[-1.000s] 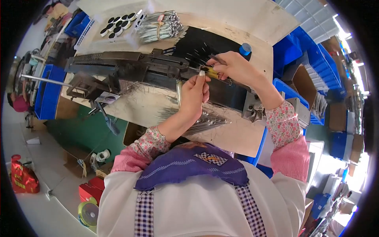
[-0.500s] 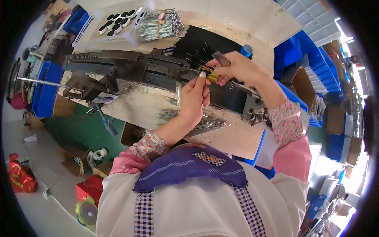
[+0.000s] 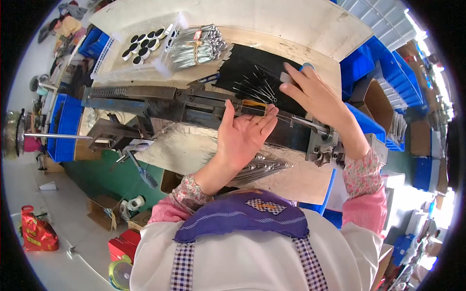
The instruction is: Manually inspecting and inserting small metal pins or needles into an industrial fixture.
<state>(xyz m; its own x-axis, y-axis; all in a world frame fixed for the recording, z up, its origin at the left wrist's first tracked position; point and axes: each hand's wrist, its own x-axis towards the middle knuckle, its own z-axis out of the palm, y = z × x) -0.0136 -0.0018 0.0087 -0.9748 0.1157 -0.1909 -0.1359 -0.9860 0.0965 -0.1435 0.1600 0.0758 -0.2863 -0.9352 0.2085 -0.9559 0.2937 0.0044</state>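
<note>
My left hand [image 3: 242, 137] lies palm up beside the long dark metal bench tool [image 3: 194, 103], fingers stretched out and nothing gripped in it. Its fingertips are close to a yellow piece [image 3: 253, 103] set in the tool's channel and to thin metal rods running to the right. Farther right, my right hand [image 3: 318, 99] is raised above the tool. A flat grey metal piece [image 3: 285, 77] shows between its thumb and fingers. Several thin looped metal rods [image 3: 262, 89] lie behind on a black mat [image 3: 242, 60].
A clear plastic bin [image 3: 109, 72] of black-and-white round parts stands at the back left, beside a tied bundle of metal rods [image 3: 196, 46]. More bent rods [image 3: 267, 167] lie on the near side of the table. Blue bins [image 3: 357, 63] stand to the right.
My left hand has opened and turned palm up, off the yellow piece. My right hand has let go of the yellow piece and moved right, with the flat metal piece.
</note>
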